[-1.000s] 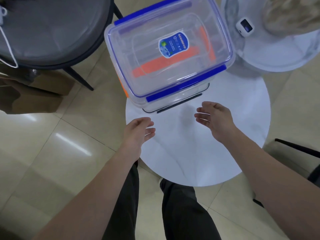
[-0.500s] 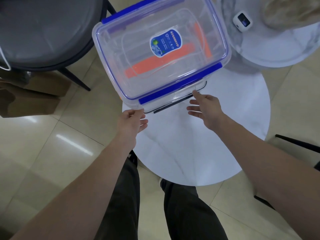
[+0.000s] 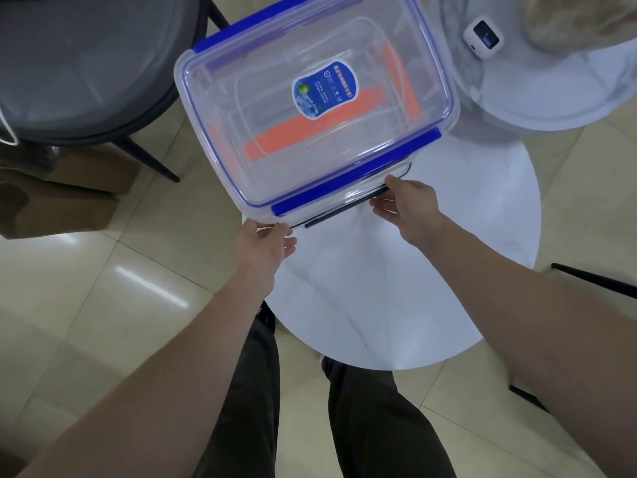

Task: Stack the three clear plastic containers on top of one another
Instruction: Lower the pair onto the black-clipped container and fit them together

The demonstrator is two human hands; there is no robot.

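Observation:
Three clear plastic containers stand stacked at the far left of a round white table [image 3: 396,288]. The top one, the blue-clipped container [image 3: 269,139], carries a blue label on its lid. Through it shows the orange-clipped container [image 3: 310,139]. Only the near edge of the lowest, the black-clipped container [image 3: 344,210], can be seen. My left hand [image 3: 265,246] pinches that edge at the stack's near left corner. My right hand [image 3: 410,201] holds the same edge further right, thumb on top and fingers beneath.
A second round white table [image 3: 517,91] at the far right holds a small white device [image 3: 482,36] and a beige object [image 3: 579,19]. A grey chair [image 3: 86,63] and a cardboard box [image 3: 51,198] stand on the left. My legs are below the table's near edge.
Both hands reached forward from above the bare tabletop to the stack's near edge and closed on the black-clipped bottom container. The stack has hardly shifted.

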